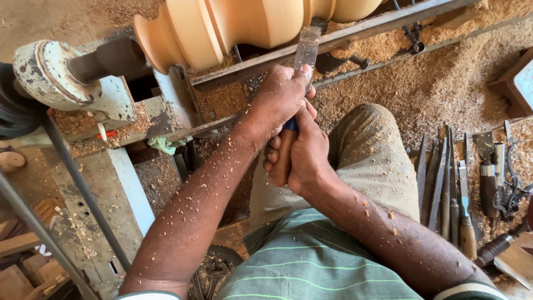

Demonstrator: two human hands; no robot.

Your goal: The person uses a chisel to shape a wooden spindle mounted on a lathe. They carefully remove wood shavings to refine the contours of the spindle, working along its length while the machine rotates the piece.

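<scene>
Two hands on one chisel (305,51): flat steel blade, wooden handle with a blue band. Left hand (280,97) wrapped tight over the blade just above the handle, thumb up by the steel. Right hand (302,153) closed around the wooden handle below it, the two hands touching. Blade tip points up and away, meeting the underside of a pale turned wood piece (244,25) with rounded beads and grooves, mounted on the lathe. Blade lies across a rusty metal rail (355,33) that runs just beside the wood piece. At left, a chipped white lathe head (61,78) with a dark shaft going into the end of the wood piece. Sawdust (433,78) covers the lathe bed and the ground behind; flecks stick to both forearms. Person's knee in dusty khaki trousers (372,150) is up, right below the hands; green striped shirt at the bottom edge. Right of the knee, a row of spare chisels (449,189) with wooden handles lies side by side in the sawdust, well apart from the hands. Wood offcuts (22,244) at lower left
</scene>
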